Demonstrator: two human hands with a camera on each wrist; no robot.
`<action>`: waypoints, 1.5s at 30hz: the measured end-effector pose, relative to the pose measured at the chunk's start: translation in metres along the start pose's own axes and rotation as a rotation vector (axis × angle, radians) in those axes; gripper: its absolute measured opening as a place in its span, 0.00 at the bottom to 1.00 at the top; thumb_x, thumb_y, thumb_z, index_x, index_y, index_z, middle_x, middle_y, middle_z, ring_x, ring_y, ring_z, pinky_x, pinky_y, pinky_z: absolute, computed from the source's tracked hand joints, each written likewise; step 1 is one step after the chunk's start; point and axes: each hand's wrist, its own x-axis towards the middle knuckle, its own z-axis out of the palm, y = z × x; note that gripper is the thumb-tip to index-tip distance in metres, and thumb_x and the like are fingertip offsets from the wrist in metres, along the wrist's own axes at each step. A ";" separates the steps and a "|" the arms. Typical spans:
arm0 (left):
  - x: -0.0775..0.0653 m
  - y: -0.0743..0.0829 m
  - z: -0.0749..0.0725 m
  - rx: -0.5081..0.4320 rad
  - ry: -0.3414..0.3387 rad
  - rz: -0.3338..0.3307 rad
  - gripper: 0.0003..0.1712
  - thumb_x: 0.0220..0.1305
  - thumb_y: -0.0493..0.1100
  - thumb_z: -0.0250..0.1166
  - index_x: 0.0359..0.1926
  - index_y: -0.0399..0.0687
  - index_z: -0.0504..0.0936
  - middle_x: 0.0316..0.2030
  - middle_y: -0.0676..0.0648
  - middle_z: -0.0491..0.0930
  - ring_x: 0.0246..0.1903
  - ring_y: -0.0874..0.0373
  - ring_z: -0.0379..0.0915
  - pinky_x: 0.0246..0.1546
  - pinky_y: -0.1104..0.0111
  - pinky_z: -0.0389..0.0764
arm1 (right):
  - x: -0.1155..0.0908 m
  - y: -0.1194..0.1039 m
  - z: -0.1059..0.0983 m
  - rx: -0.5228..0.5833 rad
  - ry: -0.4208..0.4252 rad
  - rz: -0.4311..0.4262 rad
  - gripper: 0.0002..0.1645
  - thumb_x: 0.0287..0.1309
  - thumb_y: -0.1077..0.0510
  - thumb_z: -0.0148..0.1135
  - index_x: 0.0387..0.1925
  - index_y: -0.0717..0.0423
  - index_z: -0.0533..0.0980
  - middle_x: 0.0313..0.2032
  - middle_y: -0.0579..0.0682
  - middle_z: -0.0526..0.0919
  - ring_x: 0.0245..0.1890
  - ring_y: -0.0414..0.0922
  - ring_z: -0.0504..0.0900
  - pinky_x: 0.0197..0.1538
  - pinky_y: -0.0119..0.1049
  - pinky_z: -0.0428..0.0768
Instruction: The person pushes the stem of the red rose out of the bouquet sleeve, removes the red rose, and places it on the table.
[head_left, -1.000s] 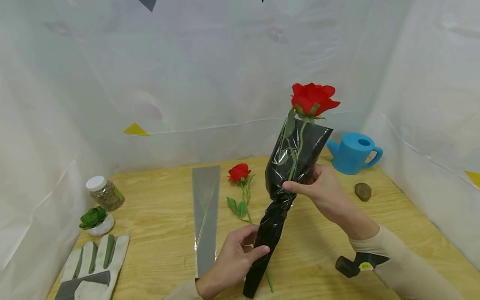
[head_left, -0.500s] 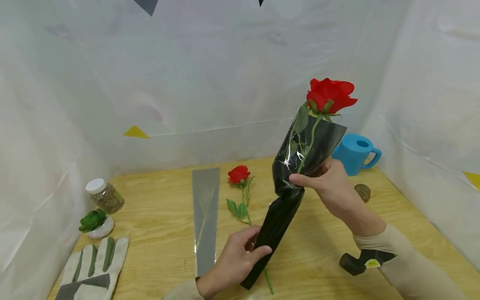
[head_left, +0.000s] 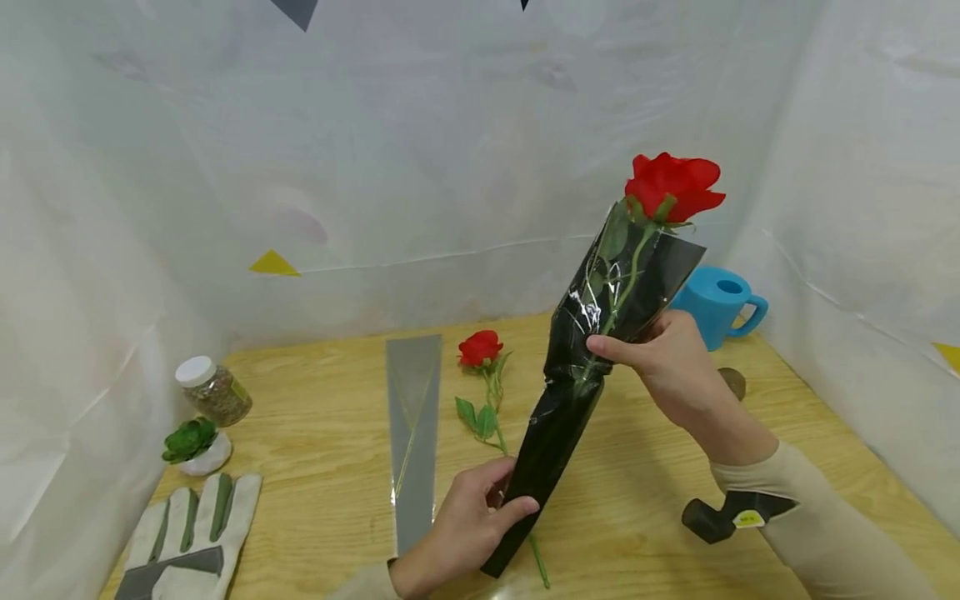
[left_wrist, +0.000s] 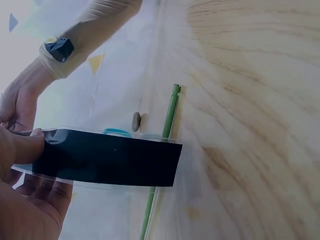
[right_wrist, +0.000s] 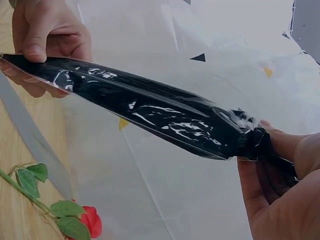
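A red artificial rose [head_left: 671, 187] stands in a black flower sleeve [head_left: 551, 442] with a clear front, held slanting above the table. Its bloom and upper stem show at the sleeve's wide end. My left hand [head_left: 468, 517] pinches the narrow lower end, thumb in front and fingers behind. With the thumb on the clear front, my right hand [head_left: 675, 375] grips the sleeve midway up, where the film is creased. The left wrist view shows the sleeve's flat black tip [left_wrist: 115, 157]. Bunched film appears beside the right hand [right_wrist: 285, 185] in the right wrist view.
A second red rose [head_left: 480, 348] lies on the table behind the sleeve, beside a flat grey sleeve [head_left: 414, 417]. At left are a jar [head_left: 213, 392], a potted succulent [head_left: 197, 447] and gloves [head_left: 191, 533]. A blue watering can [head_left: 716, 304] and a stone [head_left: 732, 382] are at right.
The right hand and the rose's bloom have moved up and right. The twisted, crumpled lower part of the sleeve has straightened out. The left hand keeps its pinch at almost the same place.
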 end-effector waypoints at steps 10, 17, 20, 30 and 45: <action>-0.006 -0.006 -0.003 -0.028 0.009 0.016 0.06 0.65 0.47 0.66 0.40 0.53 0.81 0.24 0.58 0.73 0.22 0.68 0.62 0.27 0.74 0.68 | 0.001 -0.002 -0.005 0.136 -0.027 -0.003 0.24 0.58 0.63 0.71 0.55 0.64 0.75 0.50 0.50 0.83 0.52 0.46 0.77 0.50 0.33 0.77; -0.008 -0.006 -0.007 -0.118 0.020 -0.083 0.05 0.64 0.44 0.68 0.38 0.50 0.83 0.23 0.56 0.73 0.22 0.66 0.60 0.28 0.73 0.66 | 0.000 0.005 -0.006 0.223 -0.238 -0.059 0.26 0.64 0.70 0.62 0.62 0.60 0.70 0.55 0.54 0.79 0.54 0.48 0.78 0.54 0.37 0.77; -0.008 -0.006 -0.008 -0.178 0.015 -0.117 0.05 0.64 0.41 0.69 0.39 0.47 0.83 0.23 0.54 0.75 0.20 0.67 0.60 0.28 0.73 0.68 | -0.001 0.008 -0.005 0.264 -0.312 -0.091 0.30 0.64 0.73 0.59 0.65 0.57 0.64 0.58 0.55 0.76 0.56 0.49 0.77 0.55 0.39 0.76; -0.006 -0.003 -0.006 -0.291 0.015 -0.157 0.07 0.63 0.36 0.69 0.42 0.43 0.84 0.30 0.51 0.83 0.28 0.62 0.77 0.32 0.71 0.78 | -0.002 0.010 0.005 0.206 -0.248 -0.107 0.33 0.61 0.73 0.62 0.66 0.57 0.65 0.58 0.57 0.77 0.56 0.51 0.78 0.55 0.41 0.77; -0.004 -0.001 -0.001 -0.376 0.035 -0.154 0.12 0.60 0.27 0.67 0.45 0.34 0.83 0.38 0.45 0.85 0.39 0.54 0.83 0.38 0.69 0.81 | -0.013 0.017 0.022 -0.143 -0.177 -0.085 0.17 0.53 0.57 0.76 0.41 0.61 0.82 0.32 0.53 0.85 0.30 0.44 0.78 0.31 0.38 0.76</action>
